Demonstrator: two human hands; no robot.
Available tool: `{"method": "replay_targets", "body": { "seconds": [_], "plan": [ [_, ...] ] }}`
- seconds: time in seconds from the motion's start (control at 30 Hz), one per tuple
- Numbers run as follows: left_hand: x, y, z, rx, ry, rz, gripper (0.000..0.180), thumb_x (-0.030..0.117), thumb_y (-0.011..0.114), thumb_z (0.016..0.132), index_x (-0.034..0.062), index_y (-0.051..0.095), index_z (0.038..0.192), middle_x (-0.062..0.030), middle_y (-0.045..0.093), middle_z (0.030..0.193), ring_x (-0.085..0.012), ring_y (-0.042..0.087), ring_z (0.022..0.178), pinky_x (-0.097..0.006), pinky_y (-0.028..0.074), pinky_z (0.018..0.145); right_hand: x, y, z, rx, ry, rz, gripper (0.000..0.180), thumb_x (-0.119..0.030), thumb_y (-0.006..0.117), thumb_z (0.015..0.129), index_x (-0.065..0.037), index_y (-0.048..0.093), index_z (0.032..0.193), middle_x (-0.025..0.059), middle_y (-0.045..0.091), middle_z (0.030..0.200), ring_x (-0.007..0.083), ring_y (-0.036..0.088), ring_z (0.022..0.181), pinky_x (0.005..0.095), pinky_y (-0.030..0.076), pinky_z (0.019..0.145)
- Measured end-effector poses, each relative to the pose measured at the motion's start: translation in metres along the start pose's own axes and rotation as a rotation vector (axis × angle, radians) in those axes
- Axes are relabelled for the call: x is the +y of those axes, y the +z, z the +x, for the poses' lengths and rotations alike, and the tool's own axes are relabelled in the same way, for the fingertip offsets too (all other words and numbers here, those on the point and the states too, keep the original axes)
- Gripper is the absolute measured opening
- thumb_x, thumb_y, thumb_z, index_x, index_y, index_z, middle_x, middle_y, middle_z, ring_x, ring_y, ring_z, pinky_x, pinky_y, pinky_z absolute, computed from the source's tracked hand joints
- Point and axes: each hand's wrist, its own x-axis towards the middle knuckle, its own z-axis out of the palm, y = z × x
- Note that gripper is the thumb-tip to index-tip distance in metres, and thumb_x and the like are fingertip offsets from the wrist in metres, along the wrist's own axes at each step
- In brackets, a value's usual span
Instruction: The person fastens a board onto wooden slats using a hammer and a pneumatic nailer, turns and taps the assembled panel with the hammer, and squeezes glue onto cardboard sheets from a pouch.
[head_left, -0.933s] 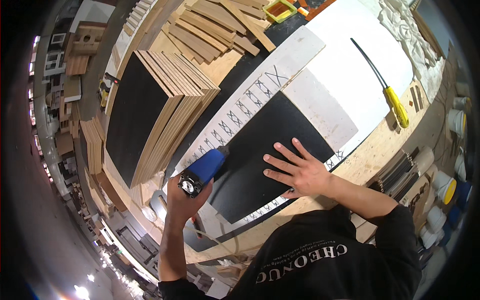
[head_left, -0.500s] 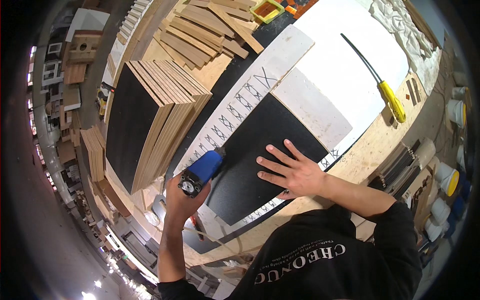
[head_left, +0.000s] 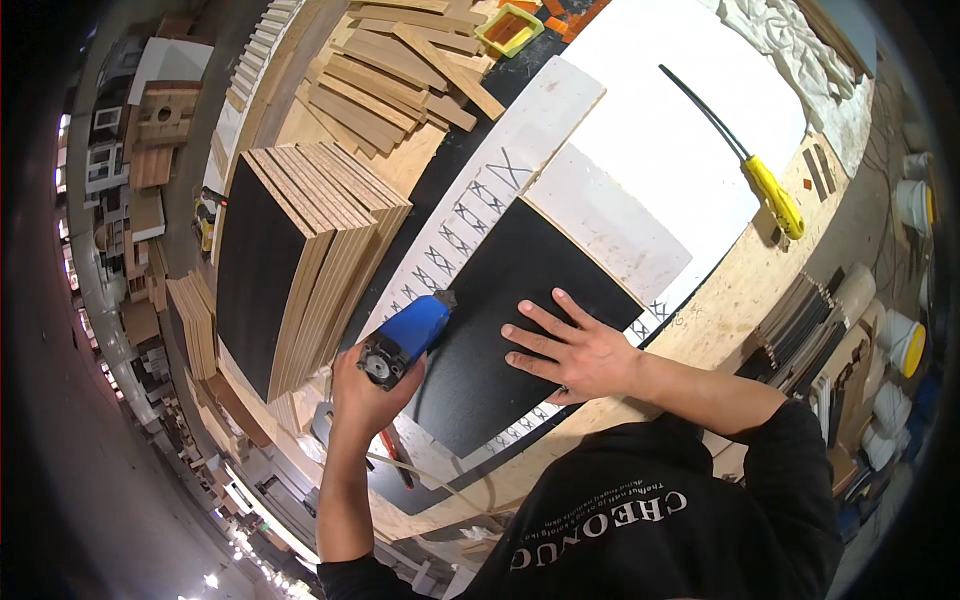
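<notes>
A black board lies on the workbench, over a white strip marked with pen crosses. My left hand is wrapped round a blue air nail gun. The gun's dark nose sits at the board's left edge; whether it touches, I cannot tell. Fingers spread, my right hand lies flat on the board's near right part and holds nothing. A pale panel adjoins the board's far right edge.
Black-faced boards stand stacked to the left. Wooden strips are piled behind them, near a yellow-green tray. A yellow-handled screwdriver rests at the right. Crumpled white cloth covers the far right corner. Red-handled pliers lie near my left forearm.
The view has shifted slightly, so the bench things sit a little further left. Both hands keep their places: the left on the nail gun, the right flat on the board.
</notes>
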Motion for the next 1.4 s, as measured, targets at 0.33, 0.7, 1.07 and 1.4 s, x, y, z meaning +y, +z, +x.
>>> {"method": "replay_targets", "body": {
  "seconds": [0.33, 0.7, 1.07, 1.4],
  "plan": [
    [0.022, -0.007, 0.006, -0.003, -0.044, 0.013, 0.026, 0.026, 0.07, 0.068, 0.0024, 0.063, 0.077, -0.0161, 0.062, 0.067, -0.035, 0.061, 0.067, -0.039, 0.047, 0.064, 0.001, 0.003, -0.001, 0.027, 0.002, 0.021, 0.07, -0.05, 0.07, 0.064, -0.015, 0.053, 0.123, 0.0077, 0.035, 0.141, 0.0342, 0.015, 0.137, 0.0582, 0.005, 0.109],
    [0.03, -0.002, 0.02, -0.05, -0.055, -0.027, 0.025, 0.024, 0.069, 0.069, 0.0009, 0.06, 0.071, -0.0158, 0.059, 0.062, -0.0352, 0.06, 0.063, -0.039, 0.047, 0.06, 0.002, 0.003, -0.001, 0.033, -0.004, 0.031, 0.07, -0.049, 0.07, 0.063, -0.014, 0.054, 0.122, 0.008, 0.037, 0.139, 0.0337, 0.016, 0.136, 0.0582, 0.007, 0.109],
    [0.049, -0.003, 0.03, 0.001, 0.097, -0.079, 0.024, 0.022, 0.069, 0.069, -0.0005, 0.061, 0.074, -0.0151, 0.061, 0.064, -0.031, 0.062, 0.061, -0.036, 0.047, 0.059, 0.002, 0.004, -0.003, 0.061, 0.002, -0.009, 0.07, -0.05, 0.071, 0.061, -0.017, 0.055, 0.12, 0.0064, 0.039, 0.137, 0.0333, 0.017, 0.136, 0.0586, 0.005, 0.109],
    [0.055, -0.001, 0.038, -0.012, 0.091, -0.062, 0.025, 0.022, 0.07, 0.069, -0.0008, 0.061, 0.075, -0.0141, 0.061, 0.063, -0.0273, 0.063, 0.061, -0.034, 0.047, 0.06, 0.003, 0.004, -0.004, 0.042, -0.013, 0.05, 0.067, -0.047, 0.069, 0.065, -0.014, 0.055, 0.121, 0.0089, 0.037, 0.139, 0.035, 0.016, 0.136, 0.059, 0.007, 0.108]
  ]
}}
